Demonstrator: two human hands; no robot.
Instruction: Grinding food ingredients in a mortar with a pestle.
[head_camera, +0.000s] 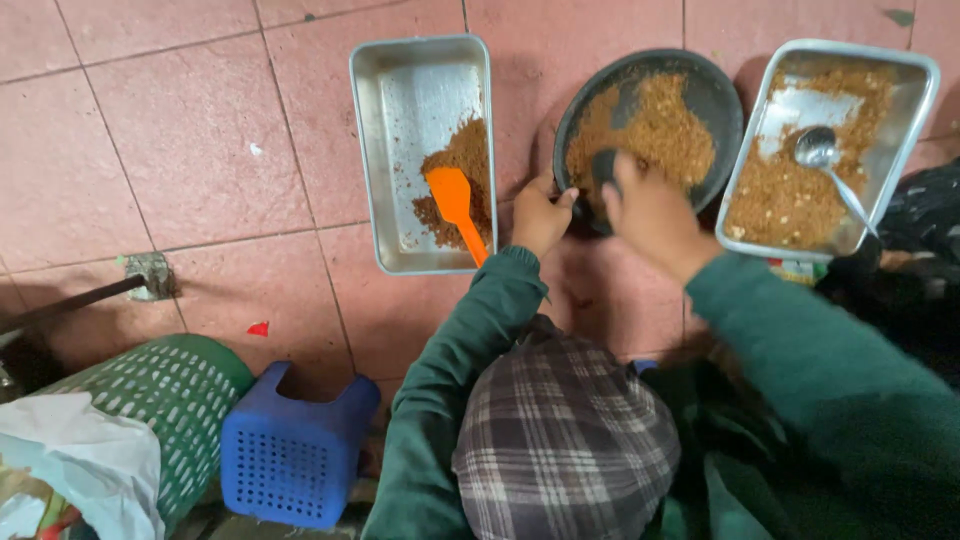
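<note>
Red tiled floor (200, 150). Left hand (541, 215) pinching rim of round dark pan of brown crumbs (650, 125); right hand (650, 215) blurred, fingers' state unclear. Risk: pan tipping, crumbs spilling onto floor.

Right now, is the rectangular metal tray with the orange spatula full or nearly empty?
Mostly empty. The rectangular metal tray shows bare shiny bottom over most of it; brown crumbly powder sits only in its lower right part, under the orange spatula.

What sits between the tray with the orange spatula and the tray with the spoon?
The round dark pan of brown crumbs, with left hand and right hand at its near rim, head view.
</note>
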